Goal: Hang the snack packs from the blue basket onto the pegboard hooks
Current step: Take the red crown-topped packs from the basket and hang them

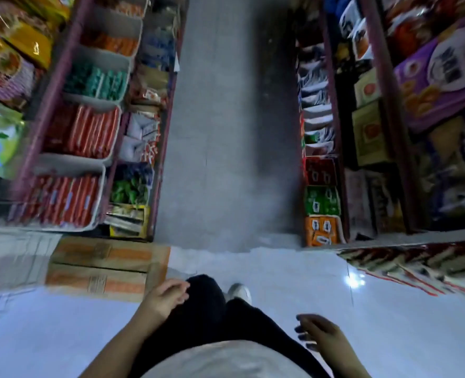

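I look straight down at a shop aisle, and the picture is blurred by motion. My left hand (168, 296) hangs beside my left thigh with loosely curled fingers and holds nothing. Lower on the right, my right hand (317, 332) hangs just as loosely and is empty too. No blue basket, pegboard or hooks appear in this view. Between my hands are my dark trousers and one light shoe (239, 291).
Shelves of snack packs in white trays (97, 159) line the left side. More packets and boxes fill the right shelves (321, 173). A grey floor strip (225, 132) runs between them. Flattened cardboard boxes (103, 268) lie at the left on the glossy white floor (280, 274).
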